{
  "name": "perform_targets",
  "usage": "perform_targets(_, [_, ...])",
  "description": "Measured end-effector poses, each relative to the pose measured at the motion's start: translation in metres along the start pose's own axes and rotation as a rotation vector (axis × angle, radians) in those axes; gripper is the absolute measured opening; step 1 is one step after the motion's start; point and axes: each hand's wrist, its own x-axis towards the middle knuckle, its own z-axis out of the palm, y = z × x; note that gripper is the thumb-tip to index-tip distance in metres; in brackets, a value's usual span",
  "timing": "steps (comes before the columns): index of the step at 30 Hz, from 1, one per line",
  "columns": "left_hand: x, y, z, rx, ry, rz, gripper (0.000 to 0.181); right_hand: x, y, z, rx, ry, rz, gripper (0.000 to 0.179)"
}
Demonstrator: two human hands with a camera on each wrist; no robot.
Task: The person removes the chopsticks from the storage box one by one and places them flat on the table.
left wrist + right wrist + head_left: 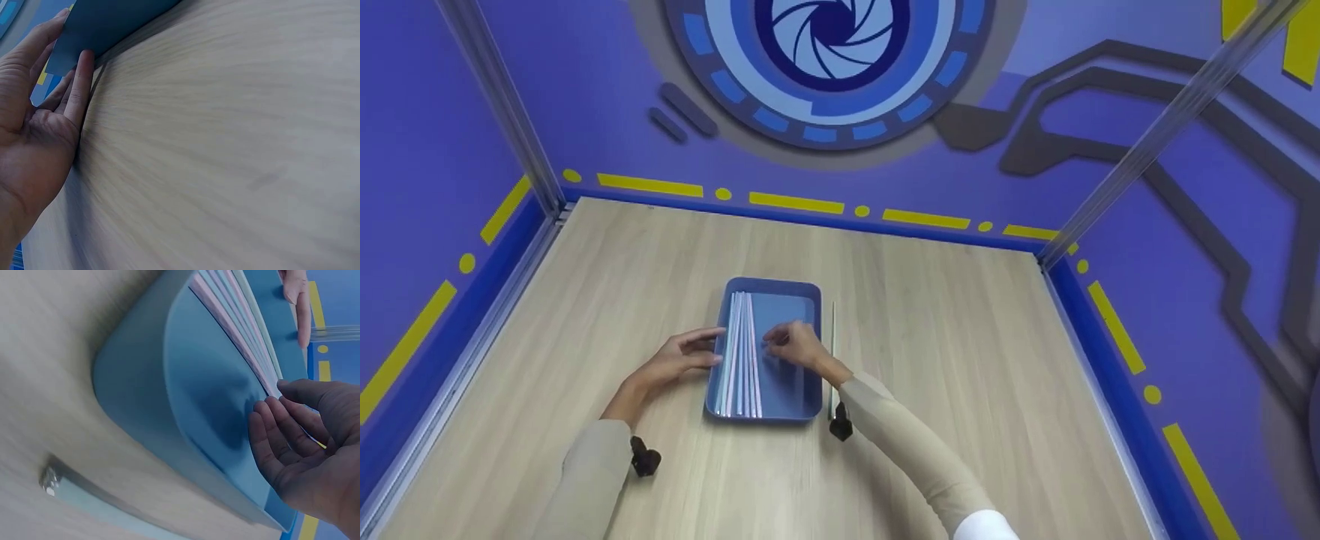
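Observation:
A blue rectangular tray stands on the table with several long, thin pastel sticks lying lengthwise along its left side. At the tray's left wall, my left hand touches the outside and rim with extended fingers and thumb; the left wrist view shows its palm beside the wall. My right hand hovers over the tray's right half, fingers loosely bent and nothing visible between them. Its fingertips are close to the sticks, apparently not touching them.
Outside the tray's right wall lies a single pale green stick with a shiny, clear-looking end. Beneath everything is a light wood table, bounded by blue panels at the back and both sides.

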Motion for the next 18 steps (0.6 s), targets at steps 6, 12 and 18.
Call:
perform_targets(6, [0.001, -0.001, 0.000, -0.016, -0.010, -0.002, 0.068, 0.000, -0.002, 0.009, 0.011, -0.013, 0.013, 0.018])
perform_targets(12, [0.001, -0.002, 0.000, -0.020, -0.019, 0.010, 0.067, -0.002, -0.005, 0.016, 0.039, -0.013, 0.058, 0.019])
perform_targets(18, [0.000, -0.002, 0.000, -0.022, -0.009, 0.001, 0.067, 0.002, -0.007, 0.024, -0.009, 0.033, 0.088, 0.019])
